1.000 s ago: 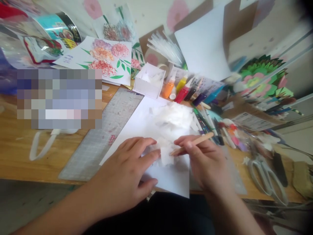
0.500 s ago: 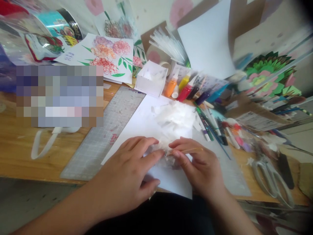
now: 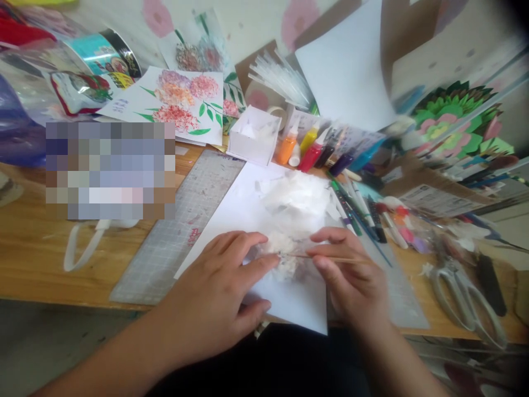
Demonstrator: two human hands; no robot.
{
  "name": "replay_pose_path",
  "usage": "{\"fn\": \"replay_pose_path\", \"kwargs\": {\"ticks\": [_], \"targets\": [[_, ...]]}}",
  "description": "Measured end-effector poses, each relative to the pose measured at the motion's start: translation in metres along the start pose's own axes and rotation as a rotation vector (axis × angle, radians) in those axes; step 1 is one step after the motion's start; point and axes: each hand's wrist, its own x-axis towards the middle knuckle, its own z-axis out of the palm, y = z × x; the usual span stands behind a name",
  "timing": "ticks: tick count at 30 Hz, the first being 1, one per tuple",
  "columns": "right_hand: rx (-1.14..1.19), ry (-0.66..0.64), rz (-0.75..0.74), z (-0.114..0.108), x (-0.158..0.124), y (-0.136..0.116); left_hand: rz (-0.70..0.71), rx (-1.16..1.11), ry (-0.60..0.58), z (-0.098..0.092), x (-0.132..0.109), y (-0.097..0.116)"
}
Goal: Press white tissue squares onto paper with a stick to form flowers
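Observation:
A ruffled clump of thin white paper-like bits point(image 3: 285, 267) lies on a white sheet of paper point(image 3: 221, 218) in front of me. My left hand point(image 3: 225, 273) rests at its left side, fingers stretched and apart, with the fingertips touching it. Between thumb and fingers, my right hand point(image 3: 353, 275) pinches a thin wooden stick point(image 3: 303, 256), whose tip points left into the clump. Just beyond lies a loose pile of white tissue-like pieces point(image 3: 297, 193). Whatever lies under the left fingertips is hidden.
A grey cutting mat point(image 3: 165, 237) lies beneath the paper. Paint bottles point(image 3: 309, 157) and a small white box point(image 3: 254, 135) stand behind. Pens point(image 3: 351, 204) and scissors point(image 3: 465, 300) lie to the right. A flower picture point(image 3: 182, 105) leans at the back left.
My right hand has shifted right, away from the clump, and more of the wooden stick shows. My left hand stays in place on the clump.

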Motion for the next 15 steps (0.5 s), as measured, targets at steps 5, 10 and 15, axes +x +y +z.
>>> {"fn": "replay_pose_path", "kwargs": {"ticks": [5, 10, 15], "targets": [[-0.031, -0.03, -0.011, 0.006, 0.005, -0.001, 0.018, 0.012, -0.02, -0.002, 0.002, 0.001], [-0.009, -0.095, -0.019, 0.0, 0.003, -0.003, -0.002, 0.027, -0.006, -0.001, 0.002, 0.001], [-0.032, -0.174, -0.081, -0.005, 0.003, -0.006, -0.014, 0.052, -0.015, 0.0, 0.001, 0.001]]}}
